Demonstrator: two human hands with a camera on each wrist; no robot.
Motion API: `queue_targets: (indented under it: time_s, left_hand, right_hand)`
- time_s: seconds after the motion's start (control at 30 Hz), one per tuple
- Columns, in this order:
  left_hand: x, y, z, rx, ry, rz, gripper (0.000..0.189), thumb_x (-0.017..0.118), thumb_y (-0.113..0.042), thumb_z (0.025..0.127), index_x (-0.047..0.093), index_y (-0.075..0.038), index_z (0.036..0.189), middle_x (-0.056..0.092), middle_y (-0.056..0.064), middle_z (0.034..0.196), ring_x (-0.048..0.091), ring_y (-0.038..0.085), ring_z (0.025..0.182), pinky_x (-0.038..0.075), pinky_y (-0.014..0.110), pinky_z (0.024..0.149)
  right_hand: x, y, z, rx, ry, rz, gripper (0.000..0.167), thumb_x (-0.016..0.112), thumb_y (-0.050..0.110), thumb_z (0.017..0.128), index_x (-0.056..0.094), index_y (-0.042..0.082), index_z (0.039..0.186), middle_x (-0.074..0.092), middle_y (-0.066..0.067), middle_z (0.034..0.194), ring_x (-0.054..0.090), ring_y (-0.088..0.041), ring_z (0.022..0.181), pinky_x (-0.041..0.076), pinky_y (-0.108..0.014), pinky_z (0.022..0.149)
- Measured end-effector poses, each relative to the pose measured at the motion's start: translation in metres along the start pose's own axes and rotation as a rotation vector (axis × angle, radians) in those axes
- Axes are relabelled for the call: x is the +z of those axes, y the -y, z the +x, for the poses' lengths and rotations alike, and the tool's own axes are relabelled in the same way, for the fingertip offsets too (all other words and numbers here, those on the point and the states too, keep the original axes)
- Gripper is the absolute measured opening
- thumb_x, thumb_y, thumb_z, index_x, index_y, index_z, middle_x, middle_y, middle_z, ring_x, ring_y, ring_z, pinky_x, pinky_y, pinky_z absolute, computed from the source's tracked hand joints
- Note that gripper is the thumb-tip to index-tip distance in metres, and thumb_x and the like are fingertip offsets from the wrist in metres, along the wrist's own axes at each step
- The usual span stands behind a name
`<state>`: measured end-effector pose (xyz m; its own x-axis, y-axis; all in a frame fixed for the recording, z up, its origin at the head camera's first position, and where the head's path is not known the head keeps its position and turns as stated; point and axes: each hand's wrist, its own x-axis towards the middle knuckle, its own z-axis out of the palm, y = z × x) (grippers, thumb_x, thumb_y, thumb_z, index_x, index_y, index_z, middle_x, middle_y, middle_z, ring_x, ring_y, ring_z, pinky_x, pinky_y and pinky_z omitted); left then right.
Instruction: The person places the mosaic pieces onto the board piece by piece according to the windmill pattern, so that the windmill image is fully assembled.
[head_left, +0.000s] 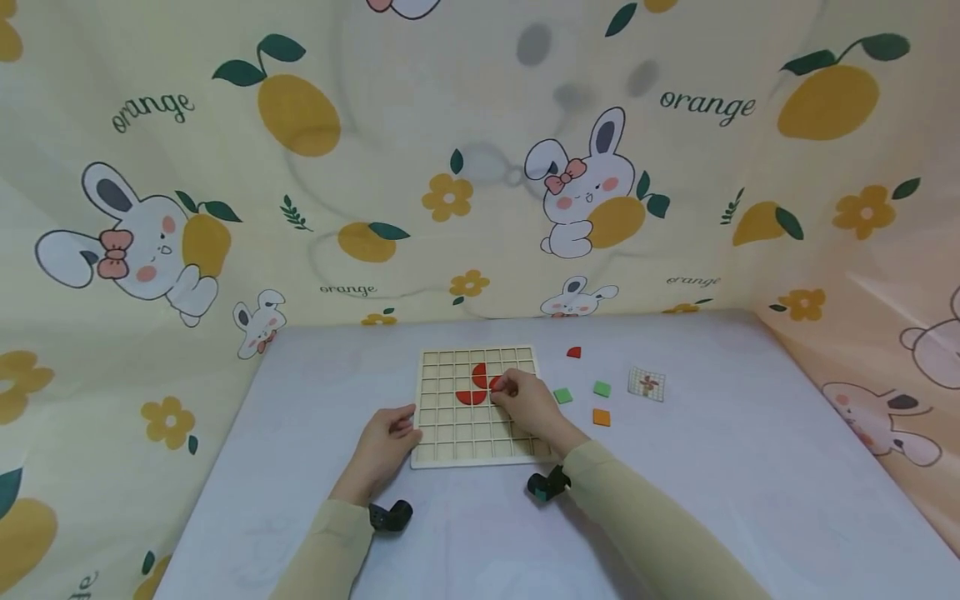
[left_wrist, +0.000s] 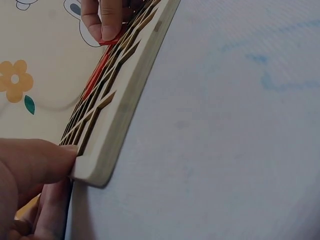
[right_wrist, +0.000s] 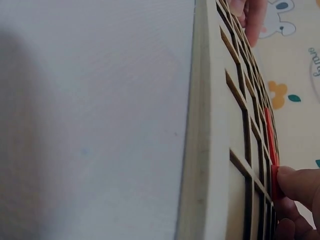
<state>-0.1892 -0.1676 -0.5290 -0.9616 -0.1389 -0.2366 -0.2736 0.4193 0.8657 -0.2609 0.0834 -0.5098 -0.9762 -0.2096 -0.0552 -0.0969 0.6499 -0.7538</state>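
The gridded board (head_left: 444, 442) lay on the bench (head_left: 757, 467). Right of it lay four tiles (head_left: 602, 417), then a card (head_left: 646, 383).

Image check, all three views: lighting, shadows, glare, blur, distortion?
Head: soft, fairly even light, no strong glare; grey smudges, possibly shadows, on the cream fruit-and-rabbit-print fabric backdrop. Left wrist: flat, dim light; faint blue marks on the white tabletop look blurred. Right wrist: broad soft-edged shadow at left; far side of the pale wooden grid board curves, likely lens distortion.
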Motion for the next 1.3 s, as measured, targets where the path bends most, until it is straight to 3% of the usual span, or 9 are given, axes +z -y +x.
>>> queue_targets:
  time_s: [0.33,0.63,0.93,1.1,1.3]
  left_hand:
    - [0.002,0.001,-0.002,0.041,0.009,-0.019,0.050,0.067,-0.010,0.089,0.053,-0.009,0.137,0.051,0.007,0.116,0.052,0.020,0.106,0.048,0.036,0.092]
    - [0.002,0.005,-0.001,0.037,0.011,-0.014,0.050,0.068,-0.012,0.090,0.053,-0.010,0.137,0.051,0.007,0.117,0.052,0.020,0.106,0.048,0.036,0.093]
    - [0.000,0.003,-0.001,0.040,0.000,-0.003,0.051,0.068,-0.012,0.089,0.053,-0.009,0.138,0.051,0.007,0.117,0.052,0.020,0.106,0.048,0.036,0.093]
    - [-0.001,0.002,-0.002,0.041,-0.001,0.006,0.051,0.068,-0.012,0.089,0.053,-0.009,0.138,0.051,0.008,0.117,0.052,0.020,0.107,0.048,0.037,0.093]
    - [-0.001,0.001,-0.002,0.038,0.003,0.008,0.051,0.068,-0.013,0.089,0.053,-0.010,0.138,0.051,0.008,0.118,0.052,0.020,0.107,0.048,0.036,0.093]
  right_hand:
    - [0.006,-0.008,0.000,-0.038,-0.013,-0.041,0.006,0.070,0.021,0.090,0.065,0.018,0.092,0.060,0.005,0.086,0.053,-0.016,0.080,0.047,-0.031,0.071]
    - [0.009,-0.005,-0.001,-0.042,-0.012,-0.090,0.004,0.071,0.021,0.089,0.068,0.019,0.090,0.060,0.007,0.087,0.053,-0.016,0.082,0.048,-0.030,0.073]
    - [0.005,0.004,-0.005,-0.068,-0.011,-0.217,0.015,0.069,0.018,0.091,0.076,0.012,0.103,0.066,0.002,0.098,0.058,-0.016,0.093,0.051,-0.035,0.081]
    - [0.004,0.007,-0.007,-0.079,-0.009,-0.272,0.017,0.068,0.019,0.091,0.076,0.012,0.104,0.063,0.001,0.094,0.057,-0.016,0.089,0.050,-0.034,0.076]
    - [0.000,0.013,-0.015,-0.065,0.035,-0.315,0.022,0.065,0.018,0.093,0.074,0.011,0.112,0.060,-0.002,0.102,0.056,-0.016,0.090,0.052,-0.032,0.076]
